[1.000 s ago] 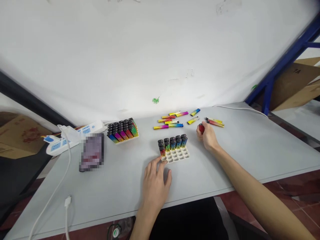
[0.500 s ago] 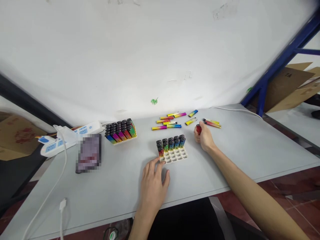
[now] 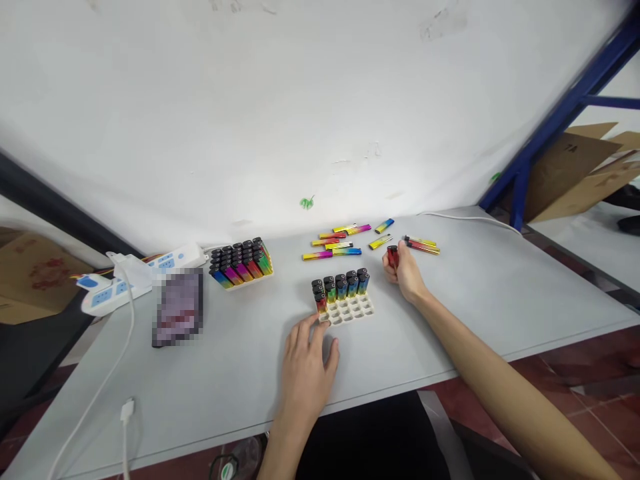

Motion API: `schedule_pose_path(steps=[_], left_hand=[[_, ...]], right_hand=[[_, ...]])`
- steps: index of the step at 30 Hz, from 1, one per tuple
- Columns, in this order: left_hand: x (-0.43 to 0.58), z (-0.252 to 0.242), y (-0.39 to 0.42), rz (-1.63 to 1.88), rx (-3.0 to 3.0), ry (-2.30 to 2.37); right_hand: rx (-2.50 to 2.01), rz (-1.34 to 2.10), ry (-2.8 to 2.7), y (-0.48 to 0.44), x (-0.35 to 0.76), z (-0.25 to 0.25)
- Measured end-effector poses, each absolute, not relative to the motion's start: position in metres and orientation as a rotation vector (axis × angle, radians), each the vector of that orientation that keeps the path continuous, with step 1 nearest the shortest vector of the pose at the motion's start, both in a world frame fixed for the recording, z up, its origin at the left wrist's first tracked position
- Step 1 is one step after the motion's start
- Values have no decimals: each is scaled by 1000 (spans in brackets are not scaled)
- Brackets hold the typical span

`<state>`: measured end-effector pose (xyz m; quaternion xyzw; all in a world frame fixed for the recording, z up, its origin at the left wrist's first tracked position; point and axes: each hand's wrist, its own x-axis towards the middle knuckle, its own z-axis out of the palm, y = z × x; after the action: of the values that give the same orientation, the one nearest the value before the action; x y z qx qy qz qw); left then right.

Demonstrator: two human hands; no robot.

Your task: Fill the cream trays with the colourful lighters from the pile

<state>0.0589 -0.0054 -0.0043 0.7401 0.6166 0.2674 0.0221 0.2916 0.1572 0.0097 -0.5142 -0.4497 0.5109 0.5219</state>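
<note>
My right hand (image 3: 406,272) is closed around a red lighter (image 3: 393,257) with a black top, held above the table to the right of a white tray. Several lighters (image 3: 342,287) stand upright in that white tray (image 3: 353,309), filling its back rows and part of its left side; the front slots show bare. My left hand (image 3: 306,353) lies with its fingers apart, fingertips touching the tray's front left corner. Beyond the tray, several loose lighters (image 3: 346,252) in rainbow colours lie flat. A few more lighters (image 3: 423,245) lie just behind my right hand.
A second tray packed with lighters (image 3: 243,263) stands to the left. Past it are a blurred-out dark object (image 3: 177,308), a white power strip (image 3: 173,262) and white cables (image 3: 95,400). The white wall (image 3: 280,133) closes off the table's back; cardboard boxes (image 3: 575,173) are at right.
The red lighter now shows more of its body in my right hand, which has shifted only slightly. My left hand stays at the tray's corner.
</note>
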Motion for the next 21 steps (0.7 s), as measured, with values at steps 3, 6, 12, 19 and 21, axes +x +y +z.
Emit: schedule_pose_path(steps=[3, 6, 12, 19, 21], left_hand=[[59, -5, -5, 824, 2297, 1909], [58, -5, -6, 833, 2299, 1908], [58, -4, -7, 872, 2277, 1891], [59, -3, -6, 880, 2283, 1834], [59, -3, -6, 886, 2291, 1822]], right_hand=[[-1267, 1201, -1127, 155, 290, 11], [-1295, 1187, -1165, 154, 290, 10], [-1322, 1174, -1210, 153, 291, 10], [-1336, 1145, -1284, 154, 290, 9], [-1342, 1132, -1307, 154, 290, 8]])
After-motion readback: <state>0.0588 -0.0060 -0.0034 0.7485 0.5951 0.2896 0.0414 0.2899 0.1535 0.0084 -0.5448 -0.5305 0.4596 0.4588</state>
